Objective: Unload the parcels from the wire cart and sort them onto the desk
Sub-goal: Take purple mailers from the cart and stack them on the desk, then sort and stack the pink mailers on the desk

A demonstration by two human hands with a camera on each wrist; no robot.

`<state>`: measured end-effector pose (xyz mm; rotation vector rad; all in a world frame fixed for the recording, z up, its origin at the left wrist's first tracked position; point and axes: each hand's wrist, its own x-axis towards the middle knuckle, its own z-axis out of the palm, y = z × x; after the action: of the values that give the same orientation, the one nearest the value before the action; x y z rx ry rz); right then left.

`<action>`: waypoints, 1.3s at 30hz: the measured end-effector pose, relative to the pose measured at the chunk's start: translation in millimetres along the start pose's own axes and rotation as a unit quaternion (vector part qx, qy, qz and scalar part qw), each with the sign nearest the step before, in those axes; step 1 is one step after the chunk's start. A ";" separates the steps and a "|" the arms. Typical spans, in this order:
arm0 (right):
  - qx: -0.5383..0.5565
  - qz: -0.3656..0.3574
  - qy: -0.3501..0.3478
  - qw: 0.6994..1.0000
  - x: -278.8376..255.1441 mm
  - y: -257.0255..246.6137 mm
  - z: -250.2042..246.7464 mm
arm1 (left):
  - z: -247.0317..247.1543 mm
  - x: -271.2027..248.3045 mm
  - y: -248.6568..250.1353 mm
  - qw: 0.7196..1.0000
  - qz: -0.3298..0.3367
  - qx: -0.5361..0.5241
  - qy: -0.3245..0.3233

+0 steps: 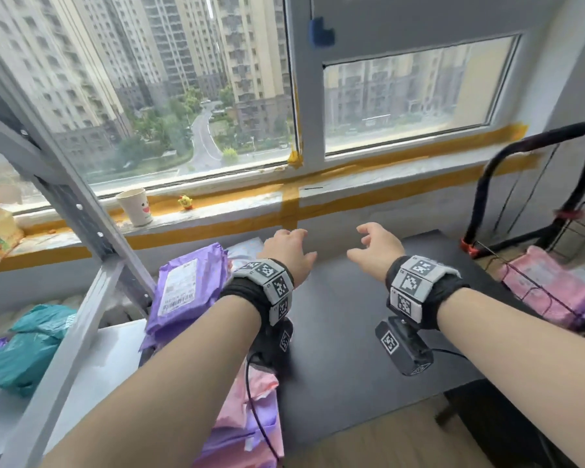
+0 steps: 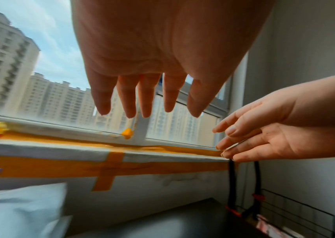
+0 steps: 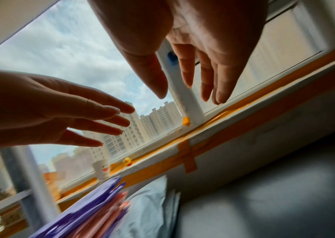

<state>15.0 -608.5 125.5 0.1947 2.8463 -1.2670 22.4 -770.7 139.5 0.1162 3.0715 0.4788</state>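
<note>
Over the dark desk, left hand and right hand spread, empty, wire cart holding pink parcels.

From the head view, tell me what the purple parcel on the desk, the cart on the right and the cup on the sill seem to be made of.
Purple parcel: thin plastic mailer, slightly glossy and wrinkled, with a white paper label stuck on.
Cart: thin dark metal wire, judging by the open grid; its handle looks wrapped in black padding.
Cup: probably paper, matte cream with a printed face.
</note>
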 end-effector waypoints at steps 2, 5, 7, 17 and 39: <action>-0.006 0.003 0.023 1.000 -4.7 21.3 -31.8 | 4.4 2.1 37.8 1.000 0.019 0.000 -0.004; -0.015 0.019 0.055 0.998 -14.0 63.7 -87.3 | 17.8 4.8 102.2 0.998 0.056 0.001 -0.023; -0.024 0.031 0.075 0.996 -21.3 95.8 -126.9 | 30.0 6.0 147.9 0.996 0.083 0.005 -0.039; -0.066 0.132 0.161 0.976 -73.0 252.4 -278.8 | 101.0 -1.2 352.2 0.974 0.206 0.008 -0.089; -0.042 0.320 0.200 0.925 25.8 424.1 -362.6 | 231.7 158.2 517.8 0.925 0.299 0.026 -0.235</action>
<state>52.8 -55.9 53.5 1.3885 2.7171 -1.0378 -89.9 -196.3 73.9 1.0232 2.5217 0.3153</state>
